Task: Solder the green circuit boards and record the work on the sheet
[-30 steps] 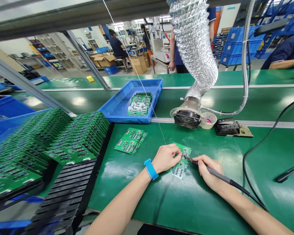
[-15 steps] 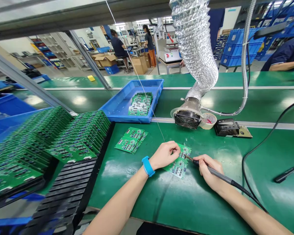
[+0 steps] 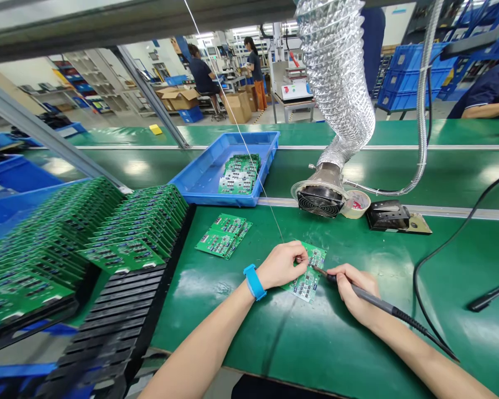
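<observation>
A green circuit board (image 3: 304,287) lies flat on the bench under my hands. My left hand (image 3: 281,266), with a blue band at its wrist, rests over the board's left part, thumb and fingers pinched together. A thin solder wire (image 3: 249,152) comes down from above to this hand; its end between the fingers is mostly hidden. My right hand (image 3: 355,288) grips a soldering iron (image 3: 376,300) like a pen. Its tip points left and meets the board's components close to my left fingertips; whether it touches a joint I cannot tell.
Left of the hands lie a few loose boards (image 3: 222,235). Black racks (image 3: 120,310) hold many upright boards. Behind stand a blue tray (image 3: 191,194), a fan-ended duct (image 3: 320,202), a tape roll (image 3: 355,205) and an iron stand (image 3: 393,217). A pen (image 3: 490,296) and cable lie right.
The camera view has shifted slightly. The iron's tip has moved a little left over the board, nearer to my left fingertips. Both grips stay the same.
</observation>
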`<action>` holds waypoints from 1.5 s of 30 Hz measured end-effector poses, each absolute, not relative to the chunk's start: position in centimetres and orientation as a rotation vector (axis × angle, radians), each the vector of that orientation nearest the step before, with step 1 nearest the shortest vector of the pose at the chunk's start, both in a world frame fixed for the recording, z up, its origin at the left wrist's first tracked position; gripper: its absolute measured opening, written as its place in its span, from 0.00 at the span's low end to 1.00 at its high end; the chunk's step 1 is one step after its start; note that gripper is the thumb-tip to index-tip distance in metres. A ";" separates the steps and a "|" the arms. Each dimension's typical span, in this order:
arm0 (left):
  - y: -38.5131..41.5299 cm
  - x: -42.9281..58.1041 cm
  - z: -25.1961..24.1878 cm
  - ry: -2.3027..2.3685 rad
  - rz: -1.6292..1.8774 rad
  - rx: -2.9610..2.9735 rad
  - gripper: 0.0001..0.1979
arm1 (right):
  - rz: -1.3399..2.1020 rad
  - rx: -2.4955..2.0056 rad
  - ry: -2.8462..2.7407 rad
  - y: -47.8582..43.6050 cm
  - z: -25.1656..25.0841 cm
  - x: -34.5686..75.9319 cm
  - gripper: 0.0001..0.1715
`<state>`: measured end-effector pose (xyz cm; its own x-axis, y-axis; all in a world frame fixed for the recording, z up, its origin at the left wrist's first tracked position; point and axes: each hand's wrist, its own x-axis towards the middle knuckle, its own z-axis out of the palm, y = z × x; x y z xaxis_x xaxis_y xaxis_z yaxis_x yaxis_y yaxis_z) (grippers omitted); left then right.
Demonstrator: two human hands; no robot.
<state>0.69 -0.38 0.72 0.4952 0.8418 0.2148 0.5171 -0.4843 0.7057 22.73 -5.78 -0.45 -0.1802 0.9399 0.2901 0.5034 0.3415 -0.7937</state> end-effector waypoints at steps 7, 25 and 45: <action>-0.4 0.8 0.4 1.077 0.715 2.245 0.07 | 0.614 -1.179 -1.882 -5.8 -0.6 22.8 0.15; -5.2 -2.4 1.0 1.347 0.809 2.270 0.09 | 0.661 -1.182 -1.657 -5.8 0.0 23.2 0.16; 0.4 0.0 0.8 1.242 0.694 2.207 0.15 | 0.915 -1.256 -1.394 -3.6 -1.0 24.5 0.21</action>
